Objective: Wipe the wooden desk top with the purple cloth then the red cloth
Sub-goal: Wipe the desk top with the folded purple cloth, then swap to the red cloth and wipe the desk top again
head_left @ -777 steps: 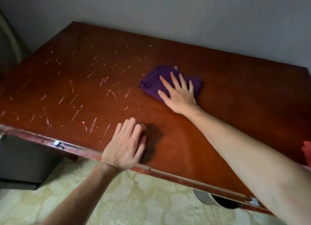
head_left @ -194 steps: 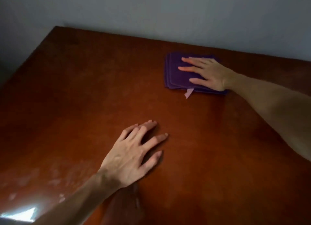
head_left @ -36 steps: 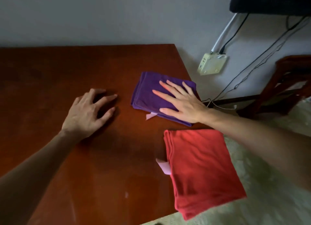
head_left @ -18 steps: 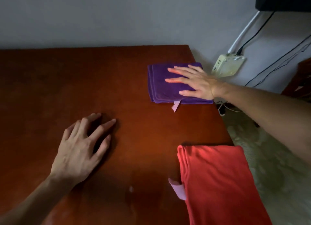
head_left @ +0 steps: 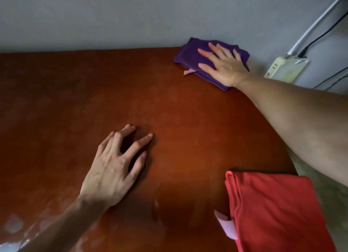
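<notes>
**No legible text in view**

No words, numbers, brand names or signs can be read anywhere in the frame. A small pale tag (head_left: 188,72) is seen at the edge of the purple cloth (head_left: 190,57), and a larger pale tag (head_left: 227,226) is seen at the edge of the red cloth (head_left: 273,212); both are shown blank, with no print that can be made out. The cream-coloured box (head_left: 286,69) on the wall is marked only by two small dark slots near one end, and no lettering can be told on it. Nothing is written on the bench (head_left: 75,101) or on the wall (head_left: 113,16).
</notes>
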Demonstrator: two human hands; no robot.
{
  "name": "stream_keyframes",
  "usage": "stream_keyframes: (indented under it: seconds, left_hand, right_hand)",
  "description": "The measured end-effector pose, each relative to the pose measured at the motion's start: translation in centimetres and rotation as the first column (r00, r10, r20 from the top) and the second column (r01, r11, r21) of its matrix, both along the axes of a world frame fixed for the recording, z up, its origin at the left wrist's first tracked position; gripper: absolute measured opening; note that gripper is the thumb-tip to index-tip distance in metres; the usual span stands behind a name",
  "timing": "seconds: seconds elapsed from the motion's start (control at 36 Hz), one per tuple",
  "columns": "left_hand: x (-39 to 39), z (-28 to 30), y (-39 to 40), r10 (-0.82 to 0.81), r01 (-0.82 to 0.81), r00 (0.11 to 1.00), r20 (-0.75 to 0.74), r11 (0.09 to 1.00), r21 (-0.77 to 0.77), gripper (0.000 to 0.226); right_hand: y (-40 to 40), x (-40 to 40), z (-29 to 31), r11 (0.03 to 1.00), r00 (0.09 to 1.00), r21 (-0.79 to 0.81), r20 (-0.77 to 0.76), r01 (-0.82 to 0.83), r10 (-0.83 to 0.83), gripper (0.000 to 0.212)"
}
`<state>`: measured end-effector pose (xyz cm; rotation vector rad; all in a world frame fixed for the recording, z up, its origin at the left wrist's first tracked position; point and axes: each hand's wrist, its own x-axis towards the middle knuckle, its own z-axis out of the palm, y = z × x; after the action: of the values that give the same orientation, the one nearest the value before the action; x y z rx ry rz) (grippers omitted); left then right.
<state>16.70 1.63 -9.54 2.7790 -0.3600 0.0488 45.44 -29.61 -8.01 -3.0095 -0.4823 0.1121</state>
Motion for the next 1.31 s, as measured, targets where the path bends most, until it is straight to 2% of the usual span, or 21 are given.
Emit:
stream_keyframes:
  seconds: [0.17,0.31,0.42,0.47,0.56,0.72,0.86,0.94,1.03,1.14,1.22,1.31]
  left_hand:
    - [-0.4,-0.3,0.0,0.056,-0.056,0.998,0.032,0.998,-0.008,0.05]
    - [-0.5,-0.5,-0.1,0.16,-0.161,0.971,0.178,0.987,-0.013,0.046]
    - [-1.6,-0.1,0.0,0.17,-0.168,0.939,0.299,0.985,-0.034,0.032]
    - [-3.2,-0.1,0.0,0.245,-0.224,0.928,0.282,0.969,-0.105,0.025]
    - [-6.9,-0.4,0.6,0.325,-0.289,0.932,0.161,0.934,-0.211,0.026]
    - [-13.8,-0.4,3.0,0.316,-0.292,0.943,0.108,0.936,-0.196,0.033]
    - [-17.6,0.9,2.8,0.336,-0.318,0.936,0.106,0.935,-0.156,0.03]
    - [-19.2,1.9,1.9,0.295,-0.284,0.952,0.086,0.952,-0.118,0.032]
    - [-19.7,3.1,0.8,0.223,-0.215,0.97,0.094,0.972,-0.089,0.031]
    - [-18.1,4.9,-0.7,0.093,-0.09,0.991,0.097,0.995,-0.036,0.036]
    - [-16.1,5.2,-2.3,0.01,-0.012,0.996,0.093,1.0,0.017,0.036]
    - [-14.0,4.9,-4.1,-0.102,0.089,0.987,0.126,0.991,0.104,0.037]
  right_hand:
    - [4.2,-5.2,-0.3,0.989,0.989,0.002,-0.03,0.146,-0.146,0.073]
    - [6.7,-12.6,-0.7,0.997,0.997,-0.004,-0.019,0.079,-0.079,0.073]
    - [8.6,-19.9,-1.1,1.0,1.0,0.009,0.018,0.005,-0.005,0.074]
    - [9.1,-23.7,-1.2,0.999,0.998,0.01,0.028,-0.048,0.048,0.08]
    - [9.2,-28.9,-1.5,0.991,0.99,0.0,0.048,-0.132,0.132,0.083]
    - [8.4,-38.0,-2.1,0.943,0.938,-0.082,0.11,-0.322,0.329,0.075]
    - [8.0,-42.8,-1.5,0.904,0.897,-0.052,0.112,-0.424,0.427,0.075]
    - [7.8,-44.1,-1.3,0.888,0.882,-0.035,0.1,-0.459,0.46,0.076]
    - [7.6,-43.8,-0.7,0.871,0.871,-0.029,0.021,-0.49,0.49,0.075]
    - [4.8,-42.3,1.9,0.844,0.842,0.017,-0.064,-0.536,0.536,0.059]
    - [-0.3,-41.9,3.4,0.91,0.911,0.038,0.033,-0.412,0.411,0.05]
    - [-6.1,-41.7,3.5,0.961,0.963,0.067,0.045,-0.267,0.264,0.049]
